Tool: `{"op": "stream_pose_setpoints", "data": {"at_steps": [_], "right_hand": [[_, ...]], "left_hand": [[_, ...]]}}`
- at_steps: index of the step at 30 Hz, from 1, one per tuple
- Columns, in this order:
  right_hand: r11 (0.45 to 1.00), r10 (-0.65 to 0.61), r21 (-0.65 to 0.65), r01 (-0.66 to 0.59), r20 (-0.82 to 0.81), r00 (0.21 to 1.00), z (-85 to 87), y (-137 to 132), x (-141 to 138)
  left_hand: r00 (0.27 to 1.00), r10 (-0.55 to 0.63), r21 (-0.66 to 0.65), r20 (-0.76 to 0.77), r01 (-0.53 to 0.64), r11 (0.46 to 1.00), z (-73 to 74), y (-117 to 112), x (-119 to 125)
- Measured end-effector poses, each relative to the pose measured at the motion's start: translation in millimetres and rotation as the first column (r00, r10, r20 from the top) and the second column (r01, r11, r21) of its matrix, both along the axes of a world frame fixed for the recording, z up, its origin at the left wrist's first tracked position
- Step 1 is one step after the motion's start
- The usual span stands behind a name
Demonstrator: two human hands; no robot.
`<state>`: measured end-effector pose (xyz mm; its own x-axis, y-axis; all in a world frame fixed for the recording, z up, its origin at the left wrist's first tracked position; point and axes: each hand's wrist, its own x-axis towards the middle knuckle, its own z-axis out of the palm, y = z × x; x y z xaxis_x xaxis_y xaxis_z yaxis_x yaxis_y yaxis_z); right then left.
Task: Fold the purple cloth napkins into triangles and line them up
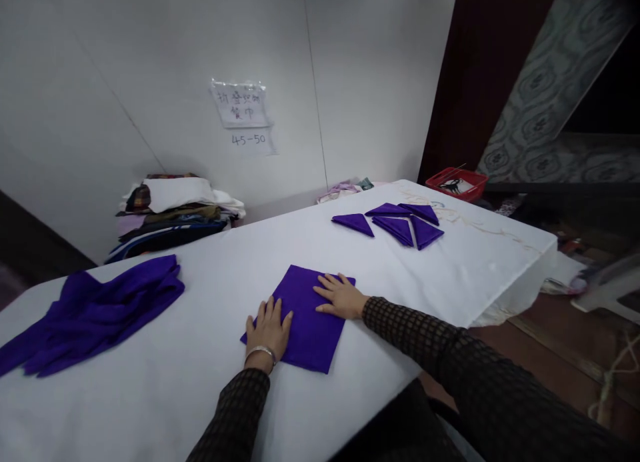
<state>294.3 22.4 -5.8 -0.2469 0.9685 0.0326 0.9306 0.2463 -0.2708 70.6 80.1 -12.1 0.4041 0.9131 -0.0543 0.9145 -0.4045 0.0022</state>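
A purple cloth napkin [314,335], folded into a square, lies flat on the white-covered table [215,395] in front of me. My left hand [269,330] rests on its left corner, fingers spread, with a bracelet at the wrist. Across the upper right part lies my right hand [342,297], palm down and fingers apart. Both hands press on the cloth without gripping it. Further back on the right are several purple napkins folded into triangles [393,229]. At the left, a crumpled heap of purple cloth [107,312] spreads toward the table's edge.
Stacked clothes [175,215] stand behind the table by the white wall, which bears a handwritten paper sign [243,109]. A red basket [457,184] with scissors in it sits past the far right end. White furniture legs [613,292] show at the right.
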Motion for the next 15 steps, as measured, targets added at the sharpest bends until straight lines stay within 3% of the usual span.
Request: {"op": "stream_pose_setpoints", "data": {"at_steps": [4, 9, 13, 15], "right_hand": [[0.992, -0.128, -0.022, 0.128, 0.025, 0.992, -2.8, 4, 33], [0.973, -0.22, -0.06, 0.221, 0.033, 0.975, 0.0, 13, 54], [0.948, -0.308, -0.087, 0.307, 0.003, 0.951, 17.0, 18, 43], [0.972, -0.231, -0.051, 0.229, -0.033, 0.972, 24.5, 17, 20]], "left_hand": [[1.0, 0.004, 0.0, 0.009, -0.004, 1.0, -1.1, 1, 0], [1.0, 0.003, -0.008, 0.009, -0.003, 1.0, -0.3, 1, 0], [1.0, -0.001, 0.005, 0.006, 0.001, 1.0, -1.9, 2, 0], [1.0, -0.004, 0.017, 0.008, 0.004, 1.0, -2.8, 3, -1]]}}
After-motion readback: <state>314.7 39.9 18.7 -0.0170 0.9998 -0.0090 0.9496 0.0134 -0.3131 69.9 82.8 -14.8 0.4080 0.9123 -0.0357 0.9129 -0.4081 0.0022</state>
